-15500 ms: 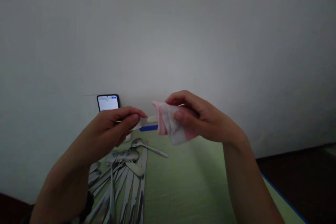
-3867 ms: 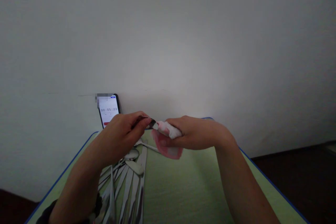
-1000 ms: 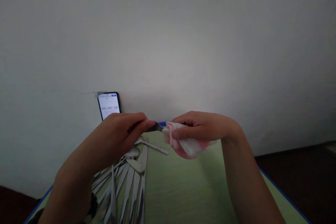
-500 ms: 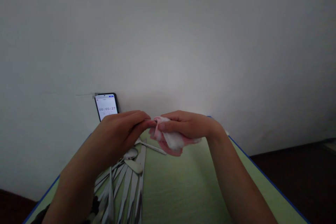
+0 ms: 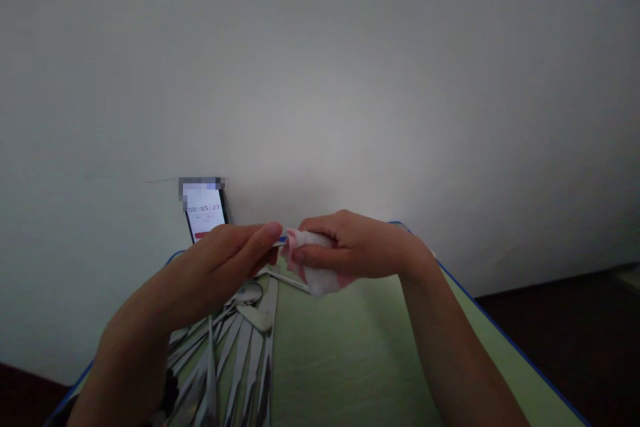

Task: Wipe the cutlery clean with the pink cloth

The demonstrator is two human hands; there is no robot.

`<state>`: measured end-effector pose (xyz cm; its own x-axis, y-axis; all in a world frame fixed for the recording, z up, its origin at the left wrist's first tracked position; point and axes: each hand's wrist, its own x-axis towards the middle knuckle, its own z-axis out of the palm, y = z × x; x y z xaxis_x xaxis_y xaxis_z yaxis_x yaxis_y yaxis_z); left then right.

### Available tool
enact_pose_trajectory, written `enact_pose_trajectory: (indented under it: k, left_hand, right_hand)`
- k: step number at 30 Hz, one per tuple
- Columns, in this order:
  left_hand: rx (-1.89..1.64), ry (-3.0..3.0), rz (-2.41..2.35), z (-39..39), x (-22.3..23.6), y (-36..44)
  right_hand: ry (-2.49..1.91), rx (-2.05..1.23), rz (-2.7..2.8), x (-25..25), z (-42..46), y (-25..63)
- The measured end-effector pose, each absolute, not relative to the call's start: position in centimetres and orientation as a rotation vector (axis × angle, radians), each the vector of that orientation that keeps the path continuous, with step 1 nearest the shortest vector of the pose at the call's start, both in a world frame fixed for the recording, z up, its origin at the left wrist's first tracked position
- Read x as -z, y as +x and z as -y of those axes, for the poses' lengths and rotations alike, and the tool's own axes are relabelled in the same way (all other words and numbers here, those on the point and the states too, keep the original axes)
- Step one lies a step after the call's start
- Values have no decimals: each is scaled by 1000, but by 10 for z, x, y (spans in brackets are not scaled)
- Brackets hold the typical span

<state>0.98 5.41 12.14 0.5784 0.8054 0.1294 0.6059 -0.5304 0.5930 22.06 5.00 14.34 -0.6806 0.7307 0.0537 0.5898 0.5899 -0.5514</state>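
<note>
My left hand is closed at the near end of a piece of metal cutlery. Only a thin sliver of it shows between my two hands, and its head is hidden, so I cannot tell if it is a spoon or a fork. A small pink and white cloth is wrapped around the other part of the cutlery. My right hand grips this cloth from above, thumb towards me. Both hands are above the table, left of a loose spoon's line and close together.
On the green table with a blue edge, several knives and spoons lie at left, with a pale wedge-shaped blade or handle across them. A phone showing a timer leans against the wall.
Over the last second my right hand and the cloth have moved left, towards my left hand, covering the cutlery's neck. My left thumb has shifted upward. Earlier, a white-handled piece of cutlery was held.
</note>
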Motion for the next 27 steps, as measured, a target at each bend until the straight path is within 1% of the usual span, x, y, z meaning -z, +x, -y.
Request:
enact_pose_trajectory:
  k: [3, 9, 14, 19, 27]
  left_hand:
    - [-545, 2355, -1104, -51, -126, 15]
    - [-702, 2517, -1138, -49, -132, 20]
    - [-720, 2597, -1181, -49, -134, 21]
    - [-776, 2596, -1169, -53, -133, 18]
    - [-887, 2533, -1294, -57, -131, 1]
  right_hand:
    - [-1094, -714, 2542, -144, -49, 220]
    - [-999, -754, 2521, -144, -46, 219]
    - [-986, -757, 2504, -145, -44, 217]
    - [-959, -774, 2515, -144, -46, 216]
    - [-1065, -791, 2521, -145, -47, 229]
